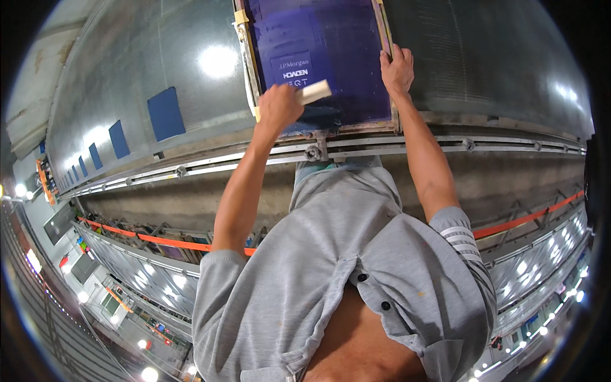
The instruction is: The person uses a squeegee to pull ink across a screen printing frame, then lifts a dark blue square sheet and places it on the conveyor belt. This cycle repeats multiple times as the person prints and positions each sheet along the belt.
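A purple printing screen (350,63) lies on the long grey table, with light lettering in its mesh. My left hand (280,107) is closed round a pale squeegee (316,92) over the near left part of the screen. The squeegee's end sticks out to the right of the fist; its blade is hidden. On the right side, my right hand (398,70) has its fingers wrapped over the screen's frame (386,32). A dark wet-looking band of ink (318,118) lies along the near end of the mesh.
Several blue flat pieces (165,114) lie in a row on the table (210,108) to the left. A metal rail (223,162) with bolts runs along the near edge, and a bracket (321,148) joins it below the frame. Behind me are more tables (137,258) and an orange strip (172,242).
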Available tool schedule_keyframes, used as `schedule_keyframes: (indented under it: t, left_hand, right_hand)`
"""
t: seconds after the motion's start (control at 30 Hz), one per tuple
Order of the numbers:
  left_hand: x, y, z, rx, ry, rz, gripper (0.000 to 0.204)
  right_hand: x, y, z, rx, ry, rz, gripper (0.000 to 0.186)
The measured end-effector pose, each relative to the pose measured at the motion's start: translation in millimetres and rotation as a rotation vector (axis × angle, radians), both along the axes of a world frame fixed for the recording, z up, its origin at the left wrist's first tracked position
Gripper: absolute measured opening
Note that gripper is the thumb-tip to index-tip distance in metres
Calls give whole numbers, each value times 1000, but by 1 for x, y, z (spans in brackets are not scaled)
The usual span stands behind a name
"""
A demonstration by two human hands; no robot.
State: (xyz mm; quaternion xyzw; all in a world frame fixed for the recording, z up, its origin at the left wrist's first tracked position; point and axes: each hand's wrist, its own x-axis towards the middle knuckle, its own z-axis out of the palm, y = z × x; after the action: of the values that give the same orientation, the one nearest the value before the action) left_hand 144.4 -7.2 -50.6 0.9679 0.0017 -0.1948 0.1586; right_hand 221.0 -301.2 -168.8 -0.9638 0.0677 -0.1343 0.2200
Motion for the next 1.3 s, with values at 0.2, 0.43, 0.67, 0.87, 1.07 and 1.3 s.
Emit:
schedule_keyframes:
  t: [0.2, 0.43, 0.67, 0.87, 1.07, 1.3]
  left_hand:
    - [49, -43, -28, -45, 575, -71, 47]
    - [33, -12, 14, 13, 446, -151, 43]
    - [-130, -15, -29, -78, -415, -227, 46]
    - [-53, 11, 17, -36, -128, 16, 28]
    - [28, 7, -38, -25, 420, -59, 33]
    - [69, 17, -12, -43, 568, -270, 42]
  right_hand:
    - [2, -4, -2, -43, 3, 0, 38]
    - [2, -2, -2, -32, 4, -3, 39]
    - [2, -2, 3, -9, 29, -12, 40]
    - [18, -3, 29, -33, 207, -11, 46]
    - [17, 1, 9, -95, 131, 44, 47]
    - [13, -2, 18, -59, 121, 29, 41]
